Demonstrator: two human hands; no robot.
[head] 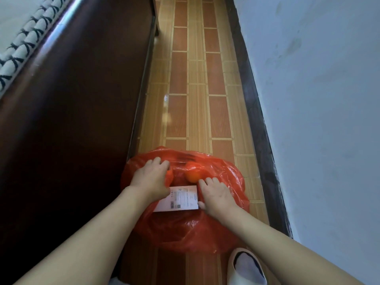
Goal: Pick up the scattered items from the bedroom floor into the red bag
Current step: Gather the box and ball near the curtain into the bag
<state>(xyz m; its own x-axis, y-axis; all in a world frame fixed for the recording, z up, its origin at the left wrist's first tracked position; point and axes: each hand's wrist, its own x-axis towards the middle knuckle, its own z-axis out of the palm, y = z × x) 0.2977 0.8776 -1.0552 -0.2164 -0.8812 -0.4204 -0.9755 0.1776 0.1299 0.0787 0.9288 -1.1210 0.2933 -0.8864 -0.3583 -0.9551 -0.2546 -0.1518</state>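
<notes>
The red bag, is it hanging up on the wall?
No, the red bag sits on the tiled floor between the dark wooden bed frame and the wall, with both hands on it.

Soft daylight, glare streak on the dark bed frame (67, 23), wide-angle bending at edges, slight blur.

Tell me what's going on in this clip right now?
A person crouches in a narrow strip of tiled floor between a dark wooden bed frame and a wall. Both hands are on a red bag: the left hand holds its edge, the right hand rests beside a white printed box in the opening. An orange round item sits inside.
</notes>
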